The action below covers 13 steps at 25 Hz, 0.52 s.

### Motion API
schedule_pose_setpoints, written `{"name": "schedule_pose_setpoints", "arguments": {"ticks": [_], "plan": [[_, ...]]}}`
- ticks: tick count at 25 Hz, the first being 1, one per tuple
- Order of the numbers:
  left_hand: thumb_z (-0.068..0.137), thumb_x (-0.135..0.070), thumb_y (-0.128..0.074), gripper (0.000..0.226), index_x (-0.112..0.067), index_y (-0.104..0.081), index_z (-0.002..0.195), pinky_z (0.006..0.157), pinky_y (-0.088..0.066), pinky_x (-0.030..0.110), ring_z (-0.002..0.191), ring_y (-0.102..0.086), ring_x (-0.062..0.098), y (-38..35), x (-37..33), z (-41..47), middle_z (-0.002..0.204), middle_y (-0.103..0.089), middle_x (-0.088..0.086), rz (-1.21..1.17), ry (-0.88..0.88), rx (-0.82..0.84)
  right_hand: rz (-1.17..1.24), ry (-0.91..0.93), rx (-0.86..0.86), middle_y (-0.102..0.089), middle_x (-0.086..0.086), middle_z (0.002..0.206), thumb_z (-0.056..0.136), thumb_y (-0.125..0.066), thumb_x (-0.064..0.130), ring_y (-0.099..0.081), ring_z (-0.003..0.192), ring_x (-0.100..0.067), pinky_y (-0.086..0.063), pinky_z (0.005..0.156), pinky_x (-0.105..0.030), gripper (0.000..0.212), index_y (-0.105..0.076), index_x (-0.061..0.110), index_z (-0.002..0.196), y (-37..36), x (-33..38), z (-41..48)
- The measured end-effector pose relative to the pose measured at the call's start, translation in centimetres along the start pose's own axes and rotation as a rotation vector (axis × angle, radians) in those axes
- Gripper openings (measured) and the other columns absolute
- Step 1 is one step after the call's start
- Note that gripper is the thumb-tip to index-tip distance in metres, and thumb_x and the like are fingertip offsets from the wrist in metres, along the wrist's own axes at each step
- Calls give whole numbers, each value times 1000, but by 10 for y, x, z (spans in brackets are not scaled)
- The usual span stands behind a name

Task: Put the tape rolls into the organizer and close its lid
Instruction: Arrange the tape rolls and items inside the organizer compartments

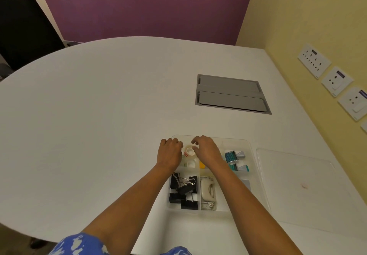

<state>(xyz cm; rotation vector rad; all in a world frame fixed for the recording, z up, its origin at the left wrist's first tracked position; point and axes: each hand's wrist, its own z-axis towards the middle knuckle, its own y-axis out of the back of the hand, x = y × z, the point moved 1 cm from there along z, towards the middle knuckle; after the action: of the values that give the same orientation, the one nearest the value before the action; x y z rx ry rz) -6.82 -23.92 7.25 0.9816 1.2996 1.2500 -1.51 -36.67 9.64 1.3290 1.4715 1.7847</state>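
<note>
Both hands' grip unclear, left hand [169,153], right hand [206,151], flanking half-hidden tape roll [189,151] in organizer [256,175]

Both forearms bare, reaching forward and converging, blue patterned sleeves at the bottom edge. Left hand [169,154] palm down, knuckles up, fingers curled under so the tips are hidden. Right hand [206,151] palm down, wrist slightly higher, fingers [195,141] bent and spread, thumb tucked toward the left hand. Narrow gap between the two hands' fingertips; they don't touch each other. Whether either hand grips anything: can't tell.
</note>
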Motion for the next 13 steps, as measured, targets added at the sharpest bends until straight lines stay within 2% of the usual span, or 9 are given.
{"name": "schedule_pose_setpoints", "arguments": {"ticks": [10, 13], "plan": [[93, -8, -43, 30, -14, -62, 116, 92, -38, 33, 107, -58, 22, 8, 14, -25, 118, -65, 4, -16, -2, 26, -13, -82, -4, -61, -12, 121, 95, -51, 17, -51, 115, -27, -44, 90, -34, 28, -59, 11, 121, -11, -1, -25], [93, -8, -43, 30, -13, -62, 115, 91, -39, 33, 106, -59, 22, 12, 19, -32, 116, -66, 4, -30, -3, 29, -28, -93, -9, -60, -12, 123, 95, -51, 15, -51, 115, -27, -42, 94, -33, 29, -59, 11, 122, -13, 3, -33]]}}
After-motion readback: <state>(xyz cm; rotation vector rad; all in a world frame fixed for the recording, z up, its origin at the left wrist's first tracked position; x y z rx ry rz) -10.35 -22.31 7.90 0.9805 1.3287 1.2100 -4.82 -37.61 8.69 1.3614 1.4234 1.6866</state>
